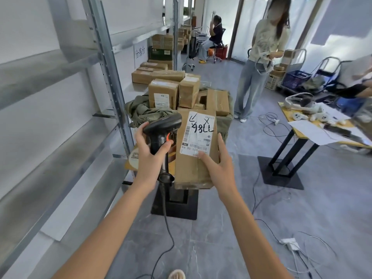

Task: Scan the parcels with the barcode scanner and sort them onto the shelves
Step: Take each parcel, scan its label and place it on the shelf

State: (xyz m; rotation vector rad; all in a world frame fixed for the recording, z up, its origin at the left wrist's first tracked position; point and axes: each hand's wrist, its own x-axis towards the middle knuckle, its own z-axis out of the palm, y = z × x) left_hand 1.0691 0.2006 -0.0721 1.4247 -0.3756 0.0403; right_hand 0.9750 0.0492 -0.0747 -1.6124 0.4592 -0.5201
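Gripping the barcode scanner (pixel 161 129) by its handle, the left hand (pixel 150 156) is curling its fingers round it, one fingertip lying on the orange trigger. The right hand (pixel 218 165) is holding a labelled parcel (pixel 194 170), thumb pressing the label, scanner head just beside its upper left.

Grey tile floor (pixel 221 238), white wall (pixel 30 27), yellow table (pixel 289 117) w/ black legs.
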